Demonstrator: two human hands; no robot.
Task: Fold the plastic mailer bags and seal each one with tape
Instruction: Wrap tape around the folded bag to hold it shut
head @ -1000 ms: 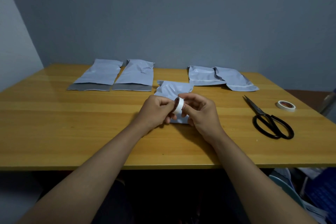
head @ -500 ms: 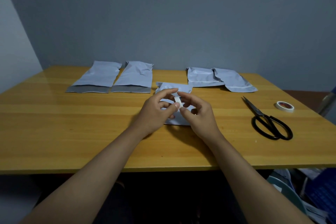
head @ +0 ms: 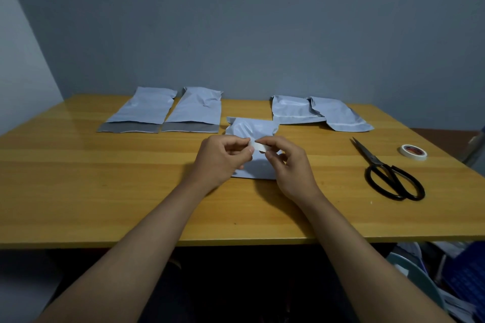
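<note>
Tape strip (head: 259, 148) between both hands' fingers (head: 267, 145); no legible writing.

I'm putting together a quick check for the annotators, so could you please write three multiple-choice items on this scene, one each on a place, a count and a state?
1. Where do the scissors lie on the table?
A. Left of the hands
B. Right of the hands
C. On a mailer bag

2. How many mailer bags are on the table?
A. Three
B. Five
C. Seven

3. What are the hands doing with the strip of tape?
A. Both pinch it above the middle bag
B. Only one touches it
C. Both lie flat on the table

Answers:
1. B: the scissors lie on bare wood to the right, near the tape roll.
2. B: two at far left, two at far right, and the middle bag.
3. A: the left hand and right hand each pinch an end.
</note>
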